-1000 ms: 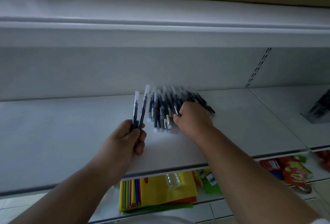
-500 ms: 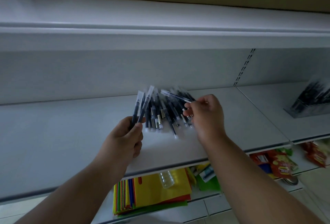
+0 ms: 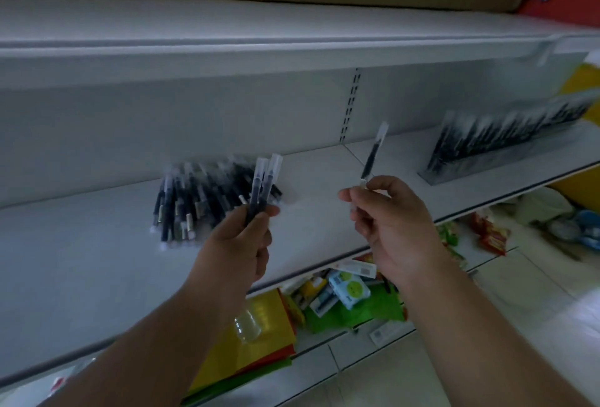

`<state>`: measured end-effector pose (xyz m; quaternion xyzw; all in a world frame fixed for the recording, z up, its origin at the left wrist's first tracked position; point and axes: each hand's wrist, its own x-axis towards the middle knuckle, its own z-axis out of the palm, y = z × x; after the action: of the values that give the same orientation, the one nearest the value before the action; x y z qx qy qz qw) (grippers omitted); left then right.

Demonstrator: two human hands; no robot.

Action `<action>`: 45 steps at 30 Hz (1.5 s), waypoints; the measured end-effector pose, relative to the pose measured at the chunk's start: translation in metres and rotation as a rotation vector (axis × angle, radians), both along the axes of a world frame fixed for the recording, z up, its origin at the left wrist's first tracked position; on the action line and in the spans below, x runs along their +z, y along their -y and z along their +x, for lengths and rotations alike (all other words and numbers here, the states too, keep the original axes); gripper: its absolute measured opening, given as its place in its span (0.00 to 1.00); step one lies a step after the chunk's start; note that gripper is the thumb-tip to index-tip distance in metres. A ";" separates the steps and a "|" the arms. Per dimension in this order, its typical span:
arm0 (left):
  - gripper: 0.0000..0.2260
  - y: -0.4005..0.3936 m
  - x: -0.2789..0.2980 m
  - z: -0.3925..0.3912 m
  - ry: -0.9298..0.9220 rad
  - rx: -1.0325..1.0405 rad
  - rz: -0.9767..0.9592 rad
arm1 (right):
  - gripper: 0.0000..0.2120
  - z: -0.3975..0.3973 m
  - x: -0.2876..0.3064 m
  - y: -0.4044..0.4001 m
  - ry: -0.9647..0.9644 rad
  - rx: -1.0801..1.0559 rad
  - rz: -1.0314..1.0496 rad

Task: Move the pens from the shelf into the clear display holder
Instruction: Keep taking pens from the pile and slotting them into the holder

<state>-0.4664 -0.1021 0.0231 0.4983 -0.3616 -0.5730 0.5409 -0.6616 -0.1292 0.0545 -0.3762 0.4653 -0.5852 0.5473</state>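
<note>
Left hand (image 3: 238,239), centre of the frame: fingers curled round two pens (image 3: 263,190), held upright with clear caps pointing up. Right hand (image 3: 388,223), right of centre: thumb and fingers pinch a single pen (image 3: 373,155) at its lower end, cap tilted up and slightly right. Both hands are raised above the white shelf (image 3: 97,260). The pile of pens (image 3: 198,202) lies flat on the shelf, left of centre, just behind the left hand. The clear display holder (image 3: 506,143) stands on the adjoining shelf section at the right of the frame, filled with a blurred row of dark pens, well apart from the pile
</note>
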 end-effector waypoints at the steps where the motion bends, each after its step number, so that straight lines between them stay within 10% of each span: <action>1: 0.10 0.002 0.000 -0.017 -0.007 -0.018 -0.013 | 0.11 -0.018 0.002 -0.004 -0.028 -0.024 -0.011; 16: 0.11 0.019 -0.003 -0.275 -0.115 -0.052 0.041 | 0.04 -0.285 0.016 0.010 -0.789 -0.255 -0.202; 45: 0.11 0.167 -0.007 -0.525 -0.058 0.051 0.015 | 0.09 -0.565 0.019 0.217 -0.985 -0.298 -0.373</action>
<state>-0.9915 -0.2693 0.0162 0.4946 -0.3286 -0.5760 0.5618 -1.2263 -0.3467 0.0737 -0.6266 0.6031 -0.4834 0.0999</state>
